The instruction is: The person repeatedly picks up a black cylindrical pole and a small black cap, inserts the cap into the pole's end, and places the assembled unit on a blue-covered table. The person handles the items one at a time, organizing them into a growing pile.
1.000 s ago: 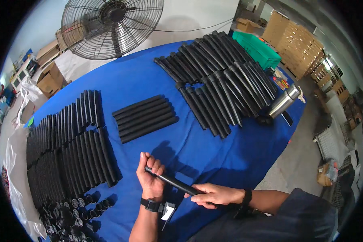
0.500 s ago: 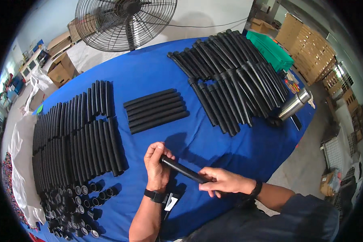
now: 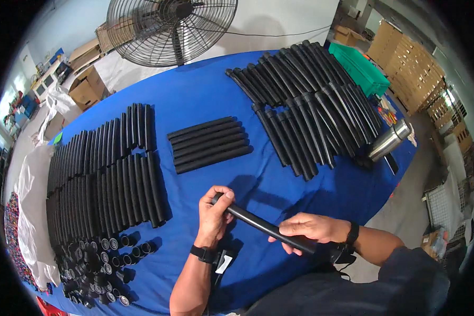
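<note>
A black tube (image 3: 254,220) slants across my front, held in both hands above a blue-covered table (image 3: 195,95). My left hand (image 3: 214,215) is closed round its upper left end, thumb and fingers against a black round end piece that looks like a cap. Nearer its lower right end, my right hand (image 3: 312,229) grips the tube with the thumb on top, and the end sticks out past the fingers. Several black tubes (image 3: 210,143) lie in a neat row beyond my hands. Left of my left forearm is a heap of small black caps (image 3: 92,268).
Rows of black tubes (image 3: 108,184) cover the table's left side. Tubes with wider ends (image 3: 316,105) are piled at right, beside a steel flask (image 3: 389,141) and green crate (image 3: 361,68). A large fan (image 3: 174,31) stands behind; white sheeting (image 3: 34,210) hangs at the left edge.
My left thumb has come over the tube's upper end. My right hand has moved right, and more of the tube now shows, including its lower end. The view has shifted slightly.
</note>
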The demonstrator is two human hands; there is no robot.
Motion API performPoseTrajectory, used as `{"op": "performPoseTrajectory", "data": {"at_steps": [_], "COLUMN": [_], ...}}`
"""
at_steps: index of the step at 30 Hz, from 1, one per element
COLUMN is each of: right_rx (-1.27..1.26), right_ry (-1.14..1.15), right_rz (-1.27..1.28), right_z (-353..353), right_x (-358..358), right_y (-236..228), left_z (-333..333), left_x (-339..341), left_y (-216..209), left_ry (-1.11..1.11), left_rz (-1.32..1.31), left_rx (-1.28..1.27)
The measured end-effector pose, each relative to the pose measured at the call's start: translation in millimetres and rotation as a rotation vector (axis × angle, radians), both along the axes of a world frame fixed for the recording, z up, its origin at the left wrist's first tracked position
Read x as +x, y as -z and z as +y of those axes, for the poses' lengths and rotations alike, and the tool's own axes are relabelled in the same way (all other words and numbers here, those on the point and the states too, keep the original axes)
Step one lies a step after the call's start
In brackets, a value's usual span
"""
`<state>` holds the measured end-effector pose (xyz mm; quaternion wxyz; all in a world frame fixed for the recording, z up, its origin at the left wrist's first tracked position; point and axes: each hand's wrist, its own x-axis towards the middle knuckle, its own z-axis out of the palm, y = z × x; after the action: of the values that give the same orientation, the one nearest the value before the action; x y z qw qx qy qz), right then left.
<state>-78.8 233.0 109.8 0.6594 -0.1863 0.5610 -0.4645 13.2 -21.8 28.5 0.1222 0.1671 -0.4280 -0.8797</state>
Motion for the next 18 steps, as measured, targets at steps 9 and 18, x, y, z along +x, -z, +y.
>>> {"op": "performPoseTrajectory", "data": {"at_steps": [9,18], "right_rx": [-0.025,0.241], "right_ry": [-0.465,-0.169], "right_rz": [1.144,1.97], "right_z": [-26.2,-143.0], "right_x": [-55.7,-311.3], "right_y": [-107.3,-99.4], "left_z": [9.5,3.4], "left_x": [1.0,-5.3], "left_y": [-1.5,7.7], "left_ry": [0.123,0.259], "left_rz": [0.152,0.096], "left_rx": [0.124,-0.03]}}
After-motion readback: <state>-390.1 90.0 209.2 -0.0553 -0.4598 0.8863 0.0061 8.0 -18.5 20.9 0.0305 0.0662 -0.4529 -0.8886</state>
